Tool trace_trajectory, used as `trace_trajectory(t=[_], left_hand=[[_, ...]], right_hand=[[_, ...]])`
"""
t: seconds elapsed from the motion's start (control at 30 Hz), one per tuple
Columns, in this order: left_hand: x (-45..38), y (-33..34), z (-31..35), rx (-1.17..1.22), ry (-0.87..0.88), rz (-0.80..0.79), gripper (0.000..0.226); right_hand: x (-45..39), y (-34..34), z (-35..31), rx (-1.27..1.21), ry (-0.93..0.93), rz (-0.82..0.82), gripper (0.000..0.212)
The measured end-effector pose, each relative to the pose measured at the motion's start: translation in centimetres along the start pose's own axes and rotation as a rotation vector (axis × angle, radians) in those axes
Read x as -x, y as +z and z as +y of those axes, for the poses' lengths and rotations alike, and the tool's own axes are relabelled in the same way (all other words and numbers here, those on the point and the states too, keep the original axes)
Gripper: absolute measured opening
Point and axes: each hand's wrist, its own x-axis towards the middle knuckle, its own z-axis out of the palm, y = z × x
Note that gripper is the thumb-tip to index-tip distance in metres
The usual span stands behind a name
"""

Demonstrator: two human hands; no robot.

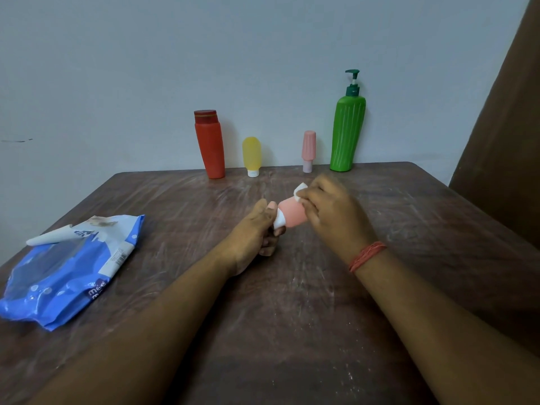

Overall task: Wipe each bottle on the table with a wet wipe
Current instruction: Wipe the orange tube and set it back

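Observation:
A small salmon-pink bottle (292,213) is held above the middle of the table, lying sideways. My left hand (257,232) grips its white cap end. My right hand (330,211) pinches a white wet wipe (300,190) against the bottle's other end. Along the far edge stand a red bottle (209,144), a yellow bottle (252,156) on its white cap, a pale pink bottle (308,150) and a tall green pump bottle (347,133).
A blue wet-wipe pack (64,273) lies at the left of the brown table (292,317), its flap peeled up. A grey wall runs behind the bottles. A brown panel (508,141) stands at the right.

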Motion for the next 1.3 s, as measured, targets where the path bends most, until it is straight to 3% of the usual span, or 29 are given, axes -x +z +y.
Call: trace_trajectory(t=[0.13,0.37,0.57,0.8,1.0,1.23,1.3], left_hand=[[0.0,0.0,0.0,-0.026,0.027,-0.002,0.035],[-0.1,0.0,-0.3,-0.054,-0.001,0.009,0.029],[-0.2,0.0,-0.4,-0.05,0.02,0.019,0.032],[-0.1,0.1,-0.3,-0.084,-0.011,0.026,0.028],[0.0,0.2,-0.1,-0.081,0.004,0.059,0.039],[0.0,0.6,0.1,-0.19,-0.03,0.045,0.027],[0.0,0.6,0.2,-0.178,-0.028,0.045,0.027]], right_hand=[[0.5,0.5,-1.5,-0.066,-0.166,-0.13,0.007],[-0.2,-0.5,1.8,0.025,0.114,0.028,0.013],[0.3,0.8,-1.8,-0.102,-0.099,-0.114,0.012],[0.0,-0.3,1.4,-0.055,0.15,0.034,0.014],[0.6,1.2,-1.8,-0.179,-0.038,-0.109,0.013],[0.0,0.2,1.7,-0.038,0.213,0.013,0.016],[0.1,0.6,0.9,-0.088,0.186,0.0,0.018]])
